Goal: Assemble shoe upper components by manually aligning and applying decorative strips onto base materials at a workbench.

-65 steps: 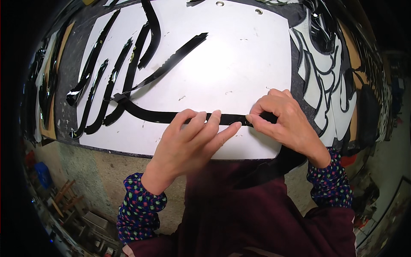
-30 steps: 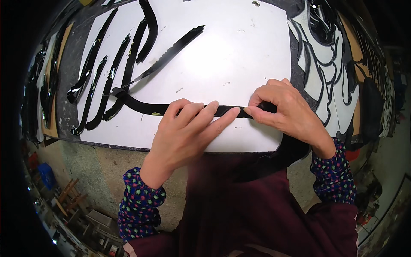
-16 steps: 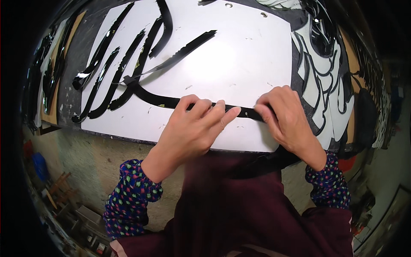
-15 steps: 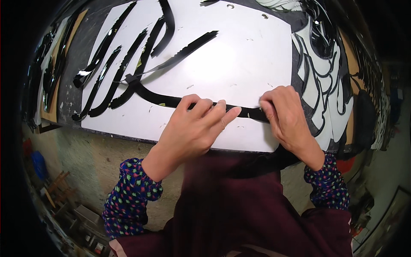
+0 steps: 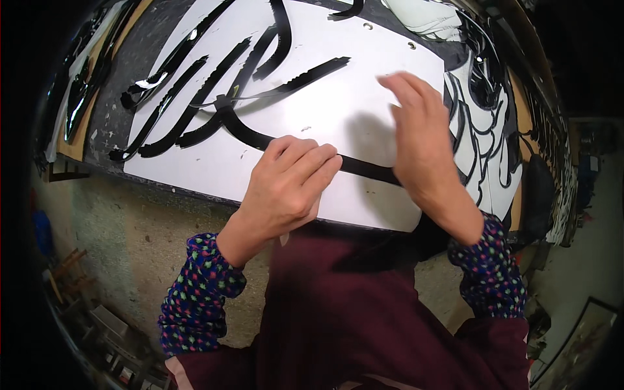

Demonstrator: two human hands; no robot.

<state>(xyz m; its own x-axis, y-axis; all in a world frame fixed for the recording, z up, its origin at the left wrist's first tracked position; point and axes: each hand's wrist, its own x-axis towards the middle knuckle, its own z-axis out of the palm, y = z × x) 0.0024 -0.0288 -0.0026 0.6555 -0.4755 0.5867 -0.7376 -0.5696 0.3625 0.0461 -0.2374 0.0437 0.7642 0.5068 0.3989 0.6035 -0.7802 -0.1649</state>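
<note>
A long, narrow black strip [image 5: 367, 169] runs across the white sheet [image 5: 383, 208] in front of me, curving upward at its left end. My left hand [image 5: 289, 179] is closed on the strip's middle, with the fingers bent over it and pressed together. Raised over the sheet's right side, my right hand [image 5: 422, 143] is open, fingers stretched out and thumb apart, holding nothing. Its shadow falls on the sheet beside it, and it hides the strip's right end. Several other black strips [image 5: 214, 81] with ragged edges lie at the left of the sheet.
White pieces edged in black [image 5: 484, 130] are heaped on the right of the dark table [image 5: 107, 140]. A glossy black bundle [image 5: 481, 78] lies above them. More shiny strips [image 5: 81, 97] rest on a brown board at the far left. Two metal eyelets [image 5: 411, 45] sit near the sheet's upper right.
My right hand has come off the strip, lifted away and opened. My left hand's fingers have drawn closer together on the strip. The whole view has shifted slightly.
</note>
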